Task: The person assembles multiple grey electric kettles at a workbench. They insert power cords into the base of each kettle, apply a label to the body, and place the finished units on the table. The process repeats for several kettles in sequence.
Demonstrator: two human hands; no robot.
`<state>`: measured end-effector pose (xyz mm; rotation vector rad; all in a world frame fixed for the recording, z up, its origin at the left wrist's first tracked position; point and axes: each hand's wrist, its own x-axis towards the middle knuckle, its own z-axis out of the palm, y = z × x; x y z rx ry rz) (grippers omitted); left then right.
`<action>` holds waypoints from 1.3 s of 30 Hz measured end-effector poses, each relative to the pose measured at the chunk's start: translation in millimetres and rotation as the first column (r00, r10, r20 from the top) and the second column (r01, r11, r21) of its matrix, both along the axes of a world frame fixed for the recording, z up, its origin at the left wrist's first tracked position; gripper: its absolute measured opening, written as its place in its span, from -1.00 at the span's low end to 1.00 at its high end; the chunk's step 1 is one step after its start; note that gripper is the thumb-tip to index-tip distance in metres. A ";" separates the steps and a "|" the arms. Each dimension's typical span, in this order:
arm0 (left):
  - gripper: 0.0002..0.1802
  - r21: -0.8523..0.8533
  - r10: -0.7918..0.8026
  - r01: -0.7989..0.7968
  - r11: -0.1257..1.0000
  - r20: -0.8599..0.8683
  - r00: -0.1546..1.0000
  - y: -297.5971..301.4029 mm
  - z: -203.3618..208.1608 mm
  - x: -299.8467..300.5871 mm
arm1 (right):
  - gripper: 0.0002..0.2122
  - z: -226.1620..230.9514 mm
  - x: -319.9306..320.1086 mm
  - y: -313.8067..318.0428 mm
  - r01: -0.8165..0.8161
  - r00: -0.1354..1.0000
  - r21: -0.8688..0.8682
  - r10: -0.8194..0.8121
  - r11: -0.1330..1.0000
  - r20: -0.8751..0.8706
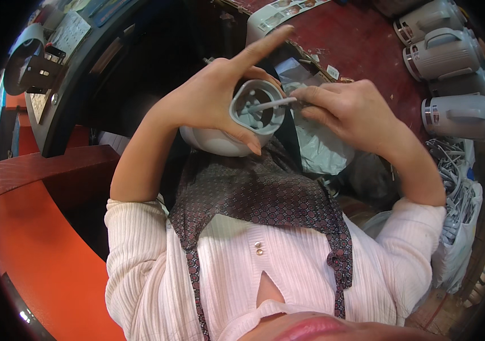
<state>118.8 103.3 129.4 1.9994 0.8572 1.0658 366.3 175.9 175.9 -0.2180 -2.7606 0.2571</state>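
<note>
My left hand (211, 94) is wrapped round the upper part of a white jug-like vessel (220, 142) above my lap, its index finger stretched out past the rim. The vessel's round mouth faces up and shows small pale parts inside, too shaded to make out. A thin white stick-like piece (271, 104) reaches over the rim into that mouth. Its outer end is pinched between the thumb and fingers of my right hand (350, 108). A crumpled whitish plastic bag (322, 148) lies just below my right hand.
Several white jugs with handles, among them one jug (461, 116), stand or lie along the right on a red surface (362, 42). Below them, a plastic bag (452, 258) holds many grey-white pieces. An orange panel (32, 244) with a wooden edge is at the left.
</note>
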 end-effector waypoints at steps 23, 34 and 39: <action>0.56 0.073 0.160 -0.146 0.987 -0.261 0.952 -51.0 -20.0 50.6 | -0.76 4.9 42.2 -58.4 0.088 0.903 0.323 -0.212 0.942 0.373; -0.67 0.326 0.083 0.064 0.943 -0.418 0.905 -66.8 -26.3 88.6 | -0.54 6.1 44.9 -62.9 0.746 0.429 -0.479 0.218 0.462 0.877; -0.76 0.470 0.097 0.218 0.855 -0.559 0.823 -81.5 -41.7 109.0 | -0.72 -50.8 48.9 -101.7 0.835 0.550 -0.510 0.357 -0.206 0.755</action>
